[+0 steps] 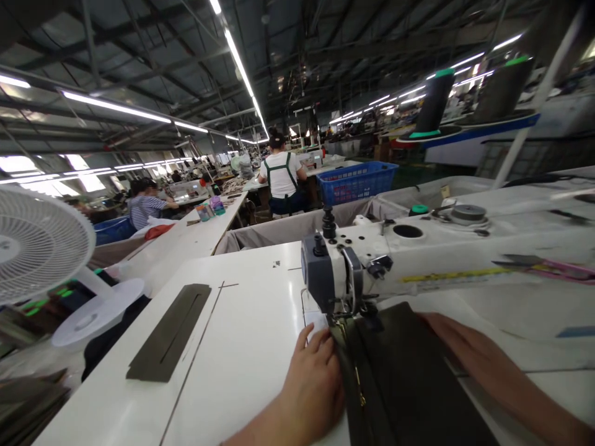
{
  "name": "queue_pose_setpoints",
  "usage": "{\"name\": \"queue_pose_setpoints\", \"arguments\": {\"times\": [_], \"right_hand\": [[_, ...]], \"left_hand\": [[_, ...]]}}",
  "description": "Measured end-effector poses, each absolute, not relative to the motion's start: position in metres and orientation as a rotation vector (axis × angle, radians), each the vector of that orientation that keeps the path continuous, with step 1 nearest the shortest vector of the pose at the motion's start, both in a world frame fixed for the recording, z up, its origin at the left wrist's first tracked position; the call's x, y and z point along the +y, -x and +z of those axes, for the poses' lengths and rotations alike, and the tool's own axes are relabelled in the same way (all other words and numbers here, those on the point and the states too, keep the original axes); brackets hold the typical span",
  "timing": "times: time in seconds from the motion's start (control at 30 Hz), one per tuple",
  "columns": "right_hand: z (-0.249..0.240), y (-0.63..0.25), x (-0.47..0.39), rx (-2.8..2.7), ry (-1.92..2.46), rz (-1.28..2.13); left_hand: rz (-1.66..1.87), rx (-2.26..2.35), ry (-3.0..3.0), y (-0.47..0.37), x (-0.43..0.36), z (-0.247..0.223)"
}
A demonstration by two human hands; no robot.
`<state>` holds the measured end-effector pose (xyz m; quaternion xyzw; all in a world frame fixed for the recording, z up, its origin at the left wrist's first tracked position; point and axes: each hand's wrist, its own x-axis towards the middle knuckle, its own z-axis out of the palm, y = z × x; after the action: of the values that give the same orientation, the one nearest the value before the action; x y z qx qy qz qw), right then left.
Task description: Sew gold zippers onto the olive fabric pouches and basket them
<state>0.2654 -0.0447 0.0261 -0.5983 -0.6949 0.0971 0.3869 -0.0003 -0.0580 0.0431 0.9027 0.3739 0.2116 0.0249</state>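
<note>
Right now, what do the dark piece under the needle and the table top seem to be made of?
The dark piece looks like matte fabric or soft leather, with a zipper-like line beside the left hand; which one, I cannot tell. The table top looks like smooth white laminate, since it reflects light faintly.

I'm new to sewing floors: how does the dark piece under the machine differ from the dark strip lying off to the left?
The dark panel sits under the sewing machine, pressed by the left hand and right hand; the slotted strip lies untouched. The panel is wider and carries a zipper; the strip is narrow, with a long slot. Both lie flat on the white table.
</note>
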Motion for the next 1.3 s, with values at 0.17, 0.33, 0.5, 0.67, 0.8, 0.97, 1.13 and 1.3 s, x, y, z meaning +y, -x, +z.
{"name": "queue_pose_setpoints", "arguments": {"times": [0.17,0.33,0.5,0.67,0.8,0.97,1.13,1.3], "right_hand": [[0.034,-0.255,-0.016,-2.127,1.714,-0.211],[0.030,-0.244,-0.014,-2.113,1.731,-0.494],[0.035,-0.212,-0.039,-2.201,1.163,-0.673],[0.025,-0.185,-0.051,-2.311,0.938,-0.607],[0.019,-0.186,-0.047,-2.377,0.920,-0.536],[0.023,-0.186,-0.048,-2.358,0.963,-0.433],[0.026,-0.183,-0.052,-2.366,1.010,-0.410],[0.018,-0.185,-0.045,-2.346,0.952,-0.441]], "left_hand": [[0.739,1.211,-2.786,-0.004,-0.062,0.039],[0.836,1.194,-2.743,-0.006,-0.062,0.039],[0.961,1.274,-2.632,-0.003,-0.065,0.041],[0.894,1.177,-2.757,0.001,-0.060,0.037],[0.858,1.028,-2.858,0.000,-0.054,0.040],[0.772,0.914,-2.953,0.001,-0.048,0.045],[0.740,0.932,-2.969,0.002,-0.048,0.043],[0.712,0.973,-2.904,0.000,-0.048,0.046]]}}
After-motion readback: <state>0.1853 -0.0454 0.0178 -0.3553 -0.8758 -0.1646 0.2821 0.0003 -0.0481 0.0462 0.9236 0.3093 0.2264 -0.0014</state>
